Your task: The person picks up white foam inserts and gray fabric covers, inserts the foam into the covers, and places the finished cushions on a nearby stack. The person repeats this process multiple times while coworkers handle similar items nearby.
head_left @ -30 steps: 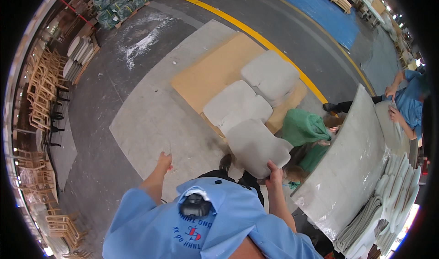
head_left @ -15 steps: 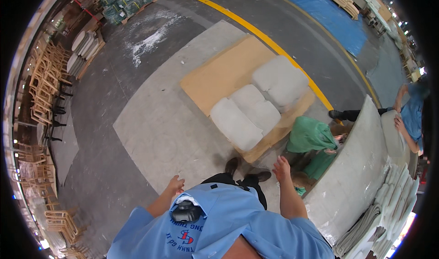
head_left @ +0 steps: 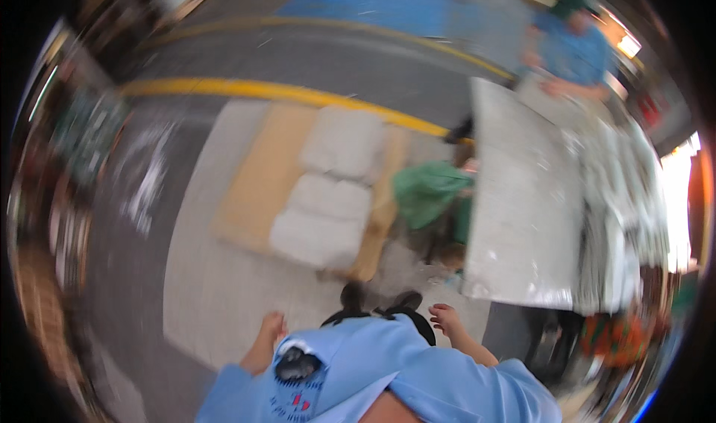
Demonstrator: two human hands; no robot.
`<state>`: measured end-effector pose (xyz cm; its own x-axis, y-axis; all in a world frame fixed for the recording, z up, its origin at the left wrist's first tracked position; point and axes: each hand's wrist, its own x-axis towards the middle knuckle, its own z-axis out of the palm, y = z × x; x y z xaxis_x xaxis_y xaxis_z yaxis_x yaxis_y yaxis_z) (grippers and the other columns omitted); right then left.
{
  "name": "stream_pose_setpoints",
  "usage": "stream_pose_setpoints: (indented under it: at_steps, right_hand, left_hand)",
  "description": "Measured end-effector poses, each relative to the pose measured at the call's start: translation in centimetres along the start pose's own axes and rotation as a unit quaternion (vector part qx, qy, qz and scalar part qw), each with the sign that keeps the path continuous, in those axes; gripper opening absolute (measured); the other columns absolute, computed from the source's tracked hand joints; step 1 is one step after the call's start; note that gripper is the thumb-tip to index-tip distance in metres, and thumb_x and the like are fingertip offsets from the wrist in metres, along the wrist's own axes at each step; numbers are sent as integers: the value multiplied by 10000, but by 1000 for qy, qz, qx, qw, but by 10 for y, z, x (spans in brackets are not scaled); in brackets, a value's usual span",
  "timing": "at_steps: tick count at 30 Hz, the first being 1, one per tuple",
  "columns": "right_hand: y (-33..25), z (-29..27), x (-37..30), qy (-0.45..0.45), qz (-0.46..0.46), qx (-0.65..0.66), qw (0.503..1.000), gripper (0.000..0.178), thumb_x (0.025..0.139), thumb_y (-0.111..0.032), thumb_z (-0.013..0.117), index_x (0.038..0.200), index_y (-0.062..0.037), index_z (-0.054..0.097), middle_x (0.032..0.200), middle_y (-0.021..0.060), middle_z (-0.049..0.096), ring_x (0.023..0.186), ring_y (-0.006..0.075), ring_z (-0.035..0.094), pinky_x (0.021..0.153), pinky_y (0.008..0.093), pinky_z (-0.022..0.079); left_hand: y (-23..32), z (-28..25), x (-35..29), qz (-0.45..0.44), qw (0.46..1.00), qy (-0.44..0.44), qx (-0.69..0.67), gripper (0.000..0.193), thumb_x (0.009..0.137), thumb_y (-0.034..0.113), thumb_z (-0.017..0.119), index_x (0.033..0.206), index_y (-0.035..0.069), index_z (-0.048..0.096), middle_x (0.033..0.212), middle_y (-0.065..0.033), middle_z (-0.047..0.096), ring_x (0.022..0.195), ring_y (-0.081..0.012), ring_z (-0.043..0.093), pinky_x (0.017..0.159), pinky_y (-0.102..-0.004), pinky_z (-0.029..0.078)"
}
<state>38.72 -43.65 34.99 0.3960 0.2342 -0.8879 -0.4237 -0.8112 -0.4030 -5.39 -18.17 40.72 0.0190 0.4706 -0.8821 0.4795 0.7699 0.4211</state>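
Observation:
My left hand (head_left: 274,324) hangs low beside my body, loosely open. It is blurred, and nothing shows in it. On the other side, my right hand (head_left: 445,316) is held out with its fingers apart and empty. Ahead of my shoes, pale grey cushion-like pads (head_left: 321,225) lie on a sheet of tan cardboard (head_left: 246,192) on the floor. Neither hand touches them. Nearest to my right hand is a large pale-topped table (head_left: 522,221), with a green sack (head_left: 429,192) beside its left edge.
A co-worker in a blue shirt (head_left: 574,54) stands at the table's far end, hands on a pale pad. Stacked pale pieces (head_left: 615,199) line the table's right side. A yellow floor line (head_left: 246,87) runs beyond the cardboard, and a blue floor area (head_left: 365,5) lies farther off.
My view has swung to the right, so the pads and cardboard now sit farther left and the table is more fully in view. Both hands stay empty and low.

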Motion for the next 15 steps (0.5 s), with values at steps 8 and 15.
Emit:
stream_pose_setpoints:
  at_steps: [8, 15]
  right_hand:
    - [47, -53, -8, 96, -69, 53, 992, 552, 874, -298, 788, 1346, -51, 641, 960, 80, 722, 757, 160, 639, 621, 308, 509]
    - [161, -136, -46, 124, 7, 139, 983, 485, 908, -322, 751, 1315, -76, 657, 1033, 90, 728, 824, 189, 687, 629, 344, 522]
  left_hand:
    - [86, 106, 39, 40, 993, -44, 107, 352, 998, 332, 556, 1254, 89, 553, 1001, -132, 646, 681, -300, 648, 517, -461, 529]
    - [118, 229, 34, 103, 980, -104, 131, 405, 1014, 372, 547, 1306, 93, 517, 1061, -141, 645, 756, -329, 651, 545, -502, 521]
